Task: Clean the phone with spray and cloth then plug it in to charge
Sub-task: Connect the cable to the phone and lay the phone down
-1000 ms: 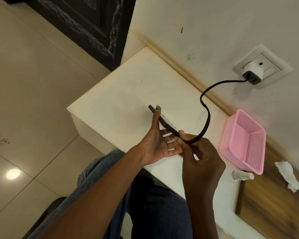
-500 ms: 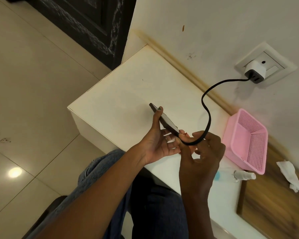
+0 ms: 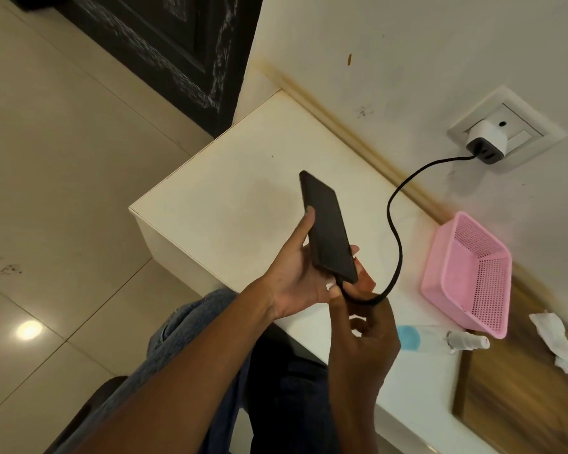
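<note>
Two hands meet above the white surface (image 3: 230, 204), near its front edge. Against the wall sits a pink basket (image 3: 466, 273), with a spray bottle (image 3: 440, 339) lying just in front of it and a crumpled cloth (image 3: 558, 342) on the wood section beside. The left hand (image 3: 295, 280) cradles the dark phone (image 3: 328, 231), thumb along its edge, grip curled round it. The right hand (image 3: 364, 326) pinches the black cable (image 3: 397, 244) at the phone's lower end; it runs to the charger (image 3: 486, 142) in the wall socket.
</note>
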